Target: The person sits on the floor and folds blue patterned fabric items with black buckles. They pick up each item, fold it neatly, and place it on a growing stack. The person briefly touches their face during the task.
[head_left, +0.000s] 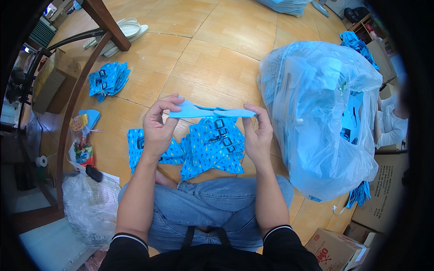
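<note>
Both hands [205, 128] pinch blue fabric piece [212, 111] stretched between them.

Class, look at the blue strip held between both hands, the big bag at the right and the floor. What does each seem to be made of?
Blue strip: probably thin fabric or soft foam, matte; it bends slightly between the left hand and right hand.
Big bag: thin translucent plastic, glossy and creased.
Floor: wood-look boards or tiles, smooth with a slight sheen.

Floor: tan wooden floor [217, 54] in square panels, evenly lit.
Furniture: dark wooden frame legs [106, 22], upper left.
Boxes: cardboard boxes [384, 194], right edge.
</note>
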### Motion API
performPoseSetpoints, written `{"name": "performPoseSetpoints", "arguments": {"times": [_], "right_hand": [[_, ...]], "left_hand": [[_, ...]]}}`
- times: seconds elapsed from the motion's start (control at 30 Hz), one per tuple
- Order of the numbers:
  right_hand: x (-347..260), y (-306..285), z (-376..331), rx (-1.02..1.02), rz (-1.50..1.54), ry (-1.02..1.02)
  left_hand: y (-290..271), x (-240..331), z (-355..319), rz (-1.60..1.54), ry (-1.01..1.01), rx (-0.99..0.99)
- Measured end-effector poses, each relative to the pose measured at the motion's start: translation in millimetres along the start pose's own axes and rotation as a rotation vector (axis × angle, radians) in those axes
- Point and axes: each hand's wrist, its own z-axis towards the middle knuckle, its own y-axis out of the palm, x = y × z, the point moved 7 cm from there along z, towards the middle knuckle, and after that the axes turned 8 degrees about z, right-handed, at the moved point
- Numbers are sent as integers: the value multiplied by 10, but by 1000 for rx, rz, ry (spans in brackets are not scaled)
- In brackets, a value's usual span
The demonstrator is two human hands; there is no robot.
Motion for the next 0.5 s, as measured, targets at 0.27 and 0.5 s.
{"name": "performPoseSetpoints", "arguments": {"times": [0.27,0.5], "right_hand": [[1,-2,-19,14,39,37],[2,1,-15,34,86,12]], "left_hand": [[1,-2,-8,-9,-21,11],[-9,-25,-5,-10,-44,20]]}}
